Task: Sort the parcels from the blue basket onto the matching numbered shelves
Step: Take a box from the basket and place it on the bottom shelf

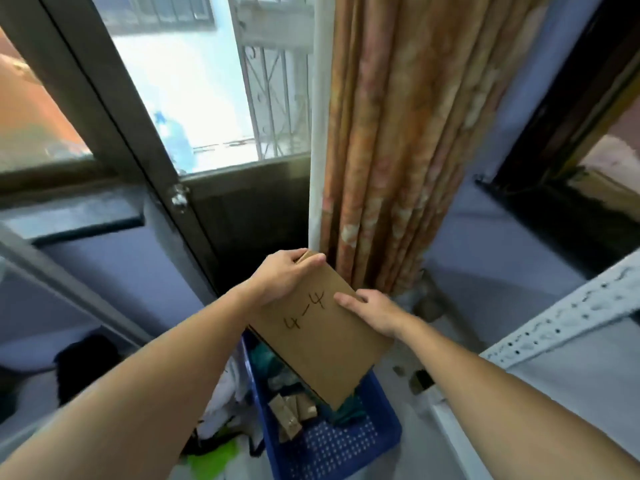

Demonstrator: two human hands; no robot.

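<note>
A flat brown cardboard parcel (320,337) marked "4-4" in black pen is held up above the blue basket (332,445). My left hand (282,277) grips its far upper corner, fingers curled over the edge. My right hand (372,311) holds its right edge, thumb on the top face. The basket stands on the floor below and holds several smaller brown parcels (289,415) and teal bags (348,408). Part of the basket is hidden behind the held parcel.
A white perforated metal shelf rail (568,322) runs along the right. A patterned curtain (398,150) hangs straight ahead, beside a glass door (180,98) with a knob. White and green plastic bags (221,434) lie left of the basket. A dark object (83,362) sits at the left.
</note>
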